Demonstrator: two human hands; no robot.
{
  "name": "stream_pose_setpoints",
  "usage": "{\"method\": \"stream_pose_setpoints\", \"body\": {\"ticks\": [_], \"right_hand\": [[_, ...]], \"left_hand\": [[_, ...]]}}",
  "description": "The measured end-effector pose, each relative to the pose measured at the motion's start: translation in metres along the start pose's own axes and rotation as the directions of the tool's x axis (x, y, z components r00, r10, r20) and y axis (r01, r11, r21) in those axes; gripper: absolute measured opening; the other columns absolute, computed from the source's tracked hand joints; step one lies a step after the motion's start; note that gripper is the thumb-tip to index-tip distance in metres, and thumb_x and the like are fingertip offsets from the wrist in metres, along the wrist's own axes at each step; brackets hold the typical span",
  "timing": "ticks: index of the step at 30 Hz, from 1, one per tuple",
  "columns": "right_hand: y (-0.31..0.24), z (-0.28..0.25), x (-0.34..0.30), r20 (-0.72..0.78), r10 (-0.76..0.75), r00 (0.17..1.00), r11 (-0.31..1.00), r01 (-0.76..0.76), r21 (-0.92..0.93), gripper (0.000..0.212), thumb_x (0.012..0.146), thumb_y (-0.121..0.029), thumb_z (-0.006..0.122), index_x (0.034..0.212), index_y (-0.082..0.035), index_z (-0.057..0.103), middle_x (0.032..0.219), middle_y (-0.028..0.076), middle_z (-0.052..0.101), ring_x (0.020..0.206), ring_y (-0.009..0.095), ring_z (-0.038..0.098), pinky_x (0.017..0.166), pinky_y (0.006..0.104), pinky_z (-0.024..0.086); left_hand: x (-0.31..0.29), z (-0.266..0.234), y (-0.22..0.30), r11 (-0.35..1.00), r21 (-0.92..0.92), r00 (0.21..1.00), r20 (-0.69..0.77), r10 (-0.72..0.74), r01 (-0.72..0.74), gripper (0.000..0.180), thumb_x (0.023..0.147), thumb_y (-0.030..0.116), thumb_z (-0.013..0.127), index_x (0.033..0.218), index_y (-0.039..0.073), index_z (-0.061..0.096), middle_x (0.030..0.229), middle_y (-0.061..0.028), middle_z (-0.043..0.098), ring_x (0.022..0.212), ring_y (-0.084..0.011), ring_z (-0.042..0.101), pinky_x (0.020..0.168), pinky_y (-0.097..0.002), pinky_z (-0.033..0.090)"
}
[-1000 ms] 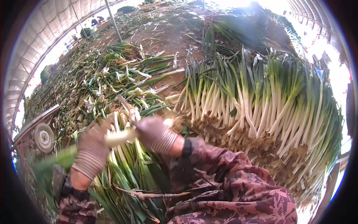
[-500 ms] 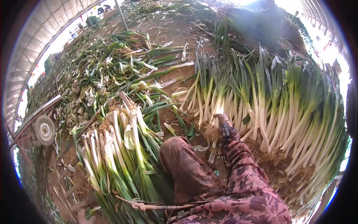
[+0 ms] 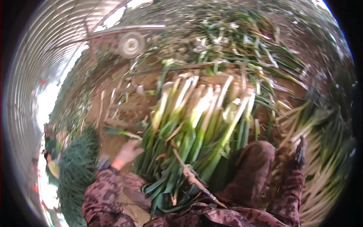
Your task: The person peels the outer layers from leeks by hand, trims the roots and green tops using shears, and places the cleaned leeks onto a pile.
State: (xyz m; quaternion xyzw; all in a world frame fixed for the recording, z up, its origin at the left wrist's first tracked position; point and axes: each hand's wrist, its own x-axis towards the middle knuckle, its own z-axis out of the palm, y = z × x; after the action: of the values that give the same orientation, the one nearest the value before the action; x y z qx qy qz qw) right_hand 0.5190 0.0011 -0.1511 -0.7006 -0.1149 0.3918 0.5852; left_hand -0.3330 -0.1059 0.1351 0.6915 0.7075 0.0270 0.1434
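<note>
Leek bundle point(image 3: 200, 117), in front of you: the pale stem ends point away, the green leaves toward your lap. Judged by its bulk, a good share has been gathered and roughly aligned. A knotted tan cord point(image 3: 193, 178) crosses the leaves; no closed loop shows around the bundle. Much appears left at your right, where a heap of leeks point(image 3: 321, 166) lies outside the bundle.

Your left hand point(image 3: 129, 152) is beside the bundle's left edge, near a loose leek point(image 3: 119, 131); blur prevents telling whether its fingers are closed or touch that piece. Your right hand blurs into the heap beyond its sleeve point(image 3: 289, 185); you cannot tell its grip.

Edges and room: your knee point(image 3: 257, 159) bounds the bundle at right. A strip of soil point(image 3: 109, 140) to the left offers the widest room, limited by a dark green pile point(image 3: 77, 174). Beyond the stem ends lie scattered leaves point(image 3: 230, 41) and, farther left, a cart wheel point(image 3: 132, 44).
</note>
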Motion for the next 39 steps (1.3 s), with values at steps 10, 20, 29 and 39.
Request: {"method": "stream_pose_setpoints", "body": {"ticks": [10,20,29,39], "right_hand": [[-0.015,0.126,-0.117,0.074,-0.073,0.995,0.992,0.08,-0.093,0.044,0.084,-0.022,0.072,0.121,-0.003,0.057,0.091,0.008,0.067,0.066,0.019,0.068,0.047,0.0291,0.05],[-0.134,0.334,-0.42,0.878,0.013,0.479,0.861,0.441,-0.253,0.028,0.09,-0.013,0.064,0.112,0.005,0.061,0.089,0.009,0.068,0.069,0.015,0.066,0.061,0.0264,0.053],[-0.023,0.482,-0.497,0.948,0.114,0.298,0.596,0.742,-0.306,0.042,0.082,-0.031,0.069,0.099,0.006,0.064,0.086,0.021,0.069,0.084,0.027,0.069,0.077,0.0389,0.053],[0.012,0.53,-0.504,0.749,0.032,0.662,0.172,0.734,-0.656,0.075,0.074,-0.058,0.071,0.111,0.007,0.059,0.105,0.027,0.067,0.102,0.04,0.065,0.09,0.0431,0.05]], "left_hand": [[0.059,0.049,-0.036,0.964,-0.134,0.95,-0.185,-0.252,0.23,0.019,0.086,0.024,0.062,0.091,0.007,0.067,0.094,-0.0169,0.067,0.087,-0.038,0.064,0.075,-0.0432,0.05],[0.109,0.124,-0.091,0.852,0.354,0.921,-0.201,-0.334,0.386,0.057,0.084,0.027,0.065,0.132,0.002,0.045,0.117,-0.018,0.065,0.125,-0.0359,0.049,0.1,-0.0445,0.043],[0.115,0.104,-0.104,0.874,0.187,0.888,-0.198,-0.414,0.449,0.044,0.077,0.026,0.073,0.113,0.006,0.06,0.098,-0.0156,0.069,0.1,-0.0322,0.065,0.086,-0.0473,0.05],[0.092,0.064,-0.108,0.858,-0.147,0.847,-0.148,-0.511,0.493,0.042,0.078,0.022,0.076,0.112,0.004,0.059,0.088,-0.0144,0.07,0.069,-0.0255,0.067,0.067,-0.0415,0.056]]}}
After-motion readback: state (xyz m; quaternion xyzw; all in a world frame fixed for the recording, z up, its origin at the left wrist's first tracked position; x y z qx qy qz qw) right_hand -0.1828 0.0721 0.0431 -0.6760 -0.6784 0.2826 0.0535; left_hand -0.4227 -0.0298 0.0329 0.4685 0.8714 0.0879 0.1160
